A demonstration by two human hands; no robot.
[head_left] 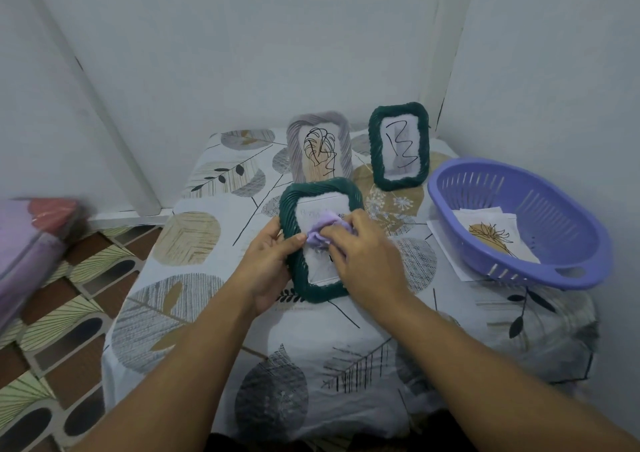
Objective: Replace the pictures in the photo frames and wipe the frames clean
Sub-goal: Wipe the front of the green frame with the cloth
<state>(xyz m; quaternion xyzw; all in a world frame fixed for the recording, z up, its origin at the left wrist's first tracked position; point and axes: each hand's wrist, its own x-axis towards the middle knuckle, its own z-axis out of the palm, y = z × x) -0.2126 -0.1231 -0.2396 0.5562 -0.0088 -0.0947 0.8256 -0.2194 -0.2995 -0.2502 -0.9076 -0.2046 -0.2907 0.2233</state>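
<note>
Right hand (360,254) presses a bunched lilac cloth (320,235) onto the glass of a green frame (320,240), fingers curled on the cloth, while the left hand (268,261) grips the frame's left edge, thumb on the front. That frame is near the middle of the table (207,313), long axis running away from the person, top tipped slightly left; behind it a grey frame (318,146) and a second green frame (398,145) stand upright. At right, a purple basket (519,223) holds loose pictures (491,237), with another sheet under its rim.
</note>
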